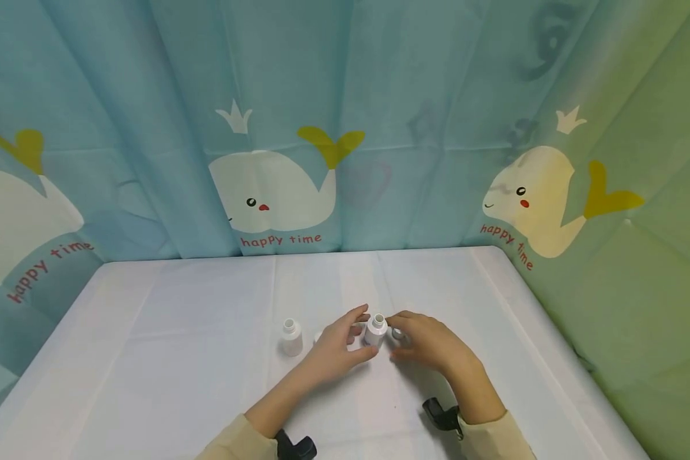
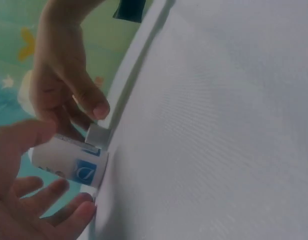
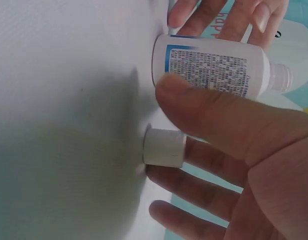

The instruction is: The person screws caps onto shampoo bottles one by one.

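Note:
A small white bottle stands upright and uncapped between the two hands, its threaded neck bare. In the left wrist view its label shows a blue square; fine print fills the side facing the right wrist camera. My left hand is around the bottle's left side, thumb and fingers spread, not curled round it. Beside the bottle on the right, a white cap sits on the table. My right hand reaches over this cap, its thumb extended across the bottle's side in the right wrist view and its fingers loosely bent behind the cap.
Left of the left hand stands a second white bottle, also without a cap. A small white thing shows beside it, mostly hidden by the left hand. A white cloth covers the table; a whale-print curtain hangs behind.

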`<state>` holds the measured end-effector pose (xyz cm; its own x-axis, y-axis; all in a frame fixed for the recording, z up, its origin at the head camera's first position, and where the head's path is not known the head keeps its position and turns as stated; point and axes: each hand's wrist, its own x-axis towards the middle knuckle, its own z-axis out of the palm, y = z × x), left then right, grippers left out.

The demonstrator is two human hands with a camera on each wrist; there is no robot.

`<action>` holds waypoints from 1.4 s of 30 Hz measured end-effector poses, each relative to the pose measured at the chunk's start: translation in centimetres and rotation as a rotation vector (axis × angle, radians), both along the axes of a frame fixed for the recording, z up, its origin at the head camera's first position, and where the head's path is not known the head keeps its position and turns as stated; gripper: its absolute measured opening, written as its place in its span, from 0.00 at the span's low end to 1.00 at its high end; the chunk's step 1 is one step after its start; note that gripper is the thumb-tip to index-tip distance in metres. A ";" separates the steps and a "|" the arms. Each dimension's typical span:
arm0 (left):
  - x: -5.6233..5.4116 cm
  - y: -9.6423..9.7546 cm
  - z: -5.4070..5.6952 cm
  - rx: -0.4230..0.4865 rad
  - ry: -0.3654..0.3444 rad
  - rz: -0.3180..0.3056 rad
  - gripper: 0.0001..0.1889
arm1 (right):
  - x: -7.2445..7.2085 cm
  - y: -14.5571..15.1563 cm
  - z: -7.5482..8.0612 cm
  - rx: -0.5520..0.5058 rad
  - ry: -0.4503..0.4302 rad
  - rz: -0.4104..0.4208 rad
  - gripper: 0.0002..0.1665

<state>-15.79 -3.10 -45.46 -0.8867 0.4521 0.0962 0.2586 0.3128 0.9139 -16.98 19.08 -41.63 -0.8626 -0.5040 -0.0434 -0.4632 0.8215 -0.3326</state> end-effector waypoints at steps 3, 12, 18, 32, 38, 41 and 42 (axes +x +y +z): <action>-0.1 0.2 -0.2 0.022 0.019 0.006 0.35 | 0.0 0.0 -0.2 0.001 0.021 0.011 0.27; -0.6 0.8 -0.7 -0.020 0.046 0.056 0.25 | -0.2 0.0 -0.5 -0.002 0.046 -0.007 0.18; -0.7 1.4 -0.6 -0.077 0.074 0.099 0.24 | -0.2 0.1 -0.1 0.001 0.055 -0.001 0.16; -0.1 1.8 -0.4 -0.184 0.183 0.135 0.20 | 0.2 0.7 1.5 -0.050 0.138 0.002 0.15; 0.5 1.3 0.0 -0.124 0.214 0.081 0.21 | 0.6 0.8 2.3 -0.095 0.182 0.049 0.15; 0.9 1.0 0.3 -0.091 0.216 0.074 0.21 | 0.9 0.7 2.7 -0.111 0.198 0.056 0.14; 1.1 0.9 0.5 -0.078 0.219 0.076 0.21 | 0.9 0.7 2.8 -0.117 0.206 0.059 0.14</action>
<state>-14.73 -2.18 -44.99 -0.8802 0.3990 0.2572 0.4211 0.4064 0.8109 -16.05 19.80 -38.81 -0.8161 -0.5449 0.1924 -0.5772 0.7525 -0.3172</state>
